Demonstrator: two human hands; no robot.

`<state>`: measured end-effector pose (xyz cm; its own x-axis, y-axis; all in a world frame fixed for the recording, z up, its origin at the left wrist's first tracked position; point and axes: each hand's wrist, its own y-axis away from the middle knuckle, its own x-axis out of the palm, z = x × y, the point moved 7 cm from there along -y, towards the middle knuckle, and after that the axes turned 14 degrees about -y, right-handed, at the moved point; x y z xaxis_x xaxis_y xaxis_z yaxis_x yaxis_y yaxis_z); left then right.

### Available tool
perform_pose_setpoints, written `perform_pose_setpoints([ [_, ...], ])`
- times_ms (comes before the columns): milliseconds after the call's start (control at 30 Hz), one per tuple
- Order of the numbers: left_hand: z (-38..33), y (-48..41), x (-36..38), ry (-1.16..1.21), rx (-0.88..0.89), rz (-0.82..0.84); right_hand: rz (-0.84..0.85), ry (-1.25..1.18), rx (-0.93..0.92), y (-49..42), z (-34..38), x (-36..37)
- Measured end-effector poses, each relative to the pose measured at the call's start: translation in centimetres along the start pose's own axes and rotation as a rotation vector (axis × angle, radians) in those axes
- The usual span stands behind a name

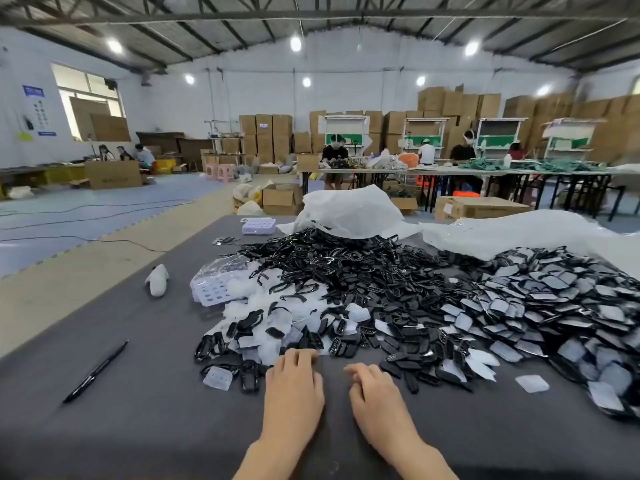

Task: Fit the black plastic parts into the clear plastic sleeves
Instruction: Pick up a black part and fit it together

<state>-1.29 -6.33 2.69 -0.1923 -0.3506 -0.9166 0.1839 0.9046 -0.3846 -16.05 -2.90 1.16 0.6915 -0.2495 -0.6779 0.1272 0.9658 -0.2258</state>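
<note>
A wide heap of black plastic parts (363, 271) covers the middle of the grey table (138, 410). Clear plastic sleeves (277, 323) lie scattered along its near left side. To the right lies a pile of sleeved parts (554, 306). My left hand (294, 386) rests palm down on the table, its fingertips at the near edge of the sleeves, holding nothing. My right hand (374, 393) lies beside it with fingers loosely curled, empty as far as I can see. Loose black parts (415, 368) sit just right of it.
A black pen (95, 372) lies at the near left. A lilac perforated tray (214, 285) and a white lump (157, 278) sit left of the heap. White plastic bags (353, 209) lie behind it. Other people work at far tables among stacked cartons.
</note>
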Motion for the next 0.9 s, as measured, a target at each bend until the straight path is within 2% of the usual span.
perform_pose_setpoints([
  [233, 2.8, -3.5, 2.1, -0.127, -0.039, -0.063, 0.034, 0.205, 0.013, -2.5, -1.1, 0.8],
  [333, 3.3, -3.9, 3.0, -0.099, -0.077, -0.066, 0.018, 0.248, 0.024, -3.5, -1.4, 0.6],
  [433, 3.2, -3.9, 3.2, -0.103, -0.084, -0.066, -0.009, 0.253, 0.022, -4.6, -1.6, 0.5],
  [733, 3.3, -8.2, 0.6, -0.051, -0.066, -0.271, -0.046, 0.151, 0.043, -6.7, -3.1, 0.1],
  [800, 3.8, -10.8, 0.3, -0.06, -0.098, -0.245, -0.049, 0.136, 0.041, -7.0, -3.3, 0.0],
  [900, 5.3, -14.7, 0.9, -0.059, -0.17, -0.12, -0.06, 0.108, 0.037, -7.6, -3.8, -0.3],
])
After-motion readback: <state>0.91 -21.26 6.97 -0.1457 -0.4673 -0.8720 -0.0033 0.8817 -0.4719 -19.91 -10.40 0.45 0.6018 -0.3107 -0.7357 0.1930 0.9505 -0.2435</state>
